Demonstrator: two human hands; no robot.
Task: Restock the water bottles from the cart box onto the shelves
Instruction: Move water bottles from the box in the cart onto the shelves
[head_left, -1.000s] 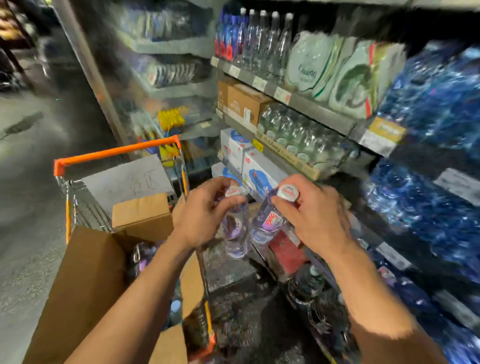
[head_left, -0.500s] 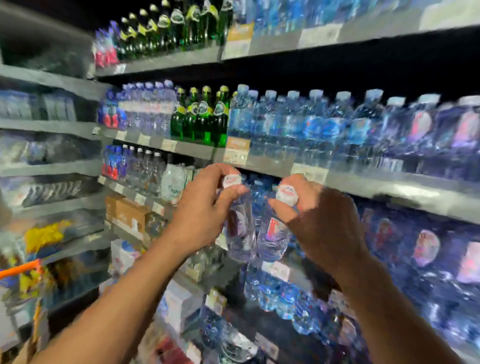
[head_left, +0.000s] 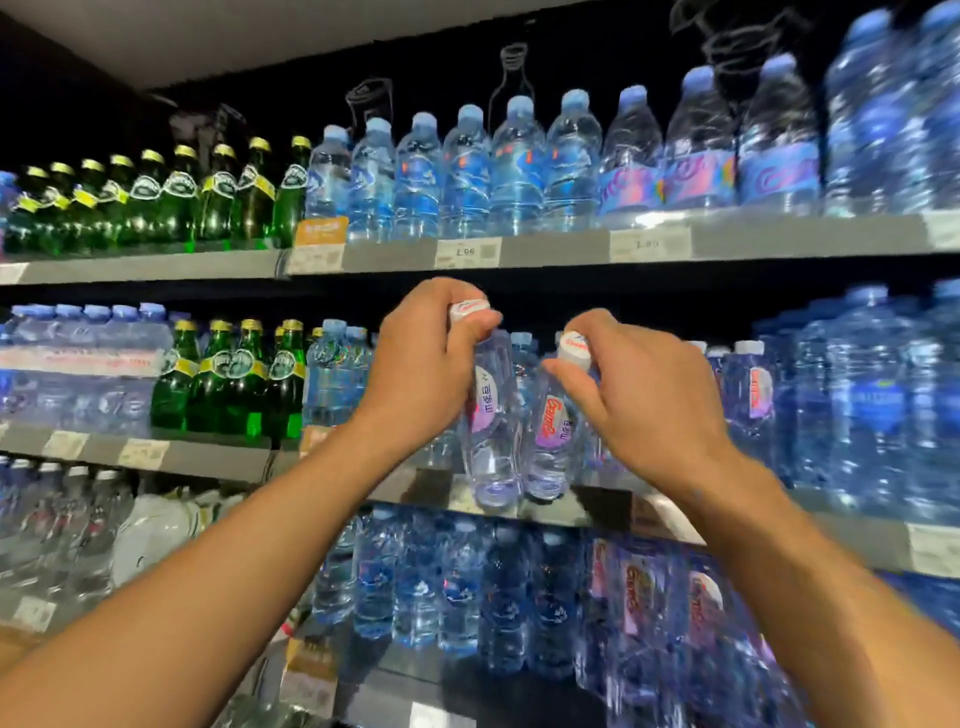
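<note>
- Risk of a topple: both bottles hang by their necks just above the middle shelf's front edge (head_left: 613, 506), so a base that catches the lip could tip one forward off the shelf.
- Risk of knocking stock: the gap between the standing rows is narrow, and a swinging bottle may strike the small bottles behind (head_left: 750, 395).
- Risk of slipping: each grip sits only at the cap, so the weight hangs below the fingers.
- Left hand (head_left: 423, 371) curls tightly round the cap and neck of the left bottle (head_left: 493, 431).
- Right hand (head_left: 644, 400) pinches the white cap of the right bottle (head_left: 553, 441), which touches its neighbour.
</note>
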